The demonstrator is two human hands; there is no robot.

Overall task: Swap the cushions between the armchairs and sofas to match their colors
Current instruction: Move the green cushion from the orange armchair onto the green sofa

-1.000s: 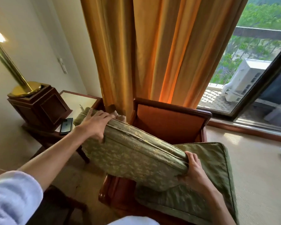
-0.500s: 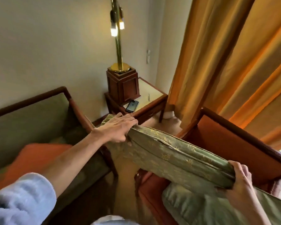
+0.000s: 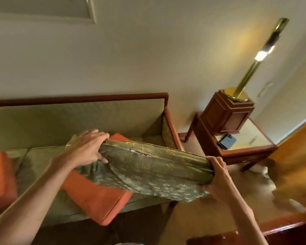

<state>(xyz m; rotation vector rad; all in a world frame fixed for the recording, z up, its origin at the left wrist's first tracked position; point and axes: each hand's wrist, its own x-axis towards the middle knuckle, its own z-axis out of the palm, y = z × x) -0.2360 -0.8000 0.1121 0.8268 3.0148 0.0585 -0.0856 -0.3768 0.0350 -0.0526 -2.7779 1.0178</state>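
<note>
Left hand (image 3: 88, 147) and right hand (image 3: 219, 177) grip opposite ends of a flat olive-green brocade cushion (image 3: 154, 170) with gold leaf motifs.

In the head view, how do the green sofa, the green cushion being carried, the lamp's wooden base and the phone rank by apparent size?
1. Green sofa
2. Green cushion, though being nearest the camera enlarges it
3. Wooden lamp base
4. Phone

At right of frame, a lit brass lamp (image 3: 256, 57) stands on a wooden box (image 3: 226, 114); a phone (image 3: 227, 141) lies on the tabletop (image 3: 254, 141) beside it.
</note>
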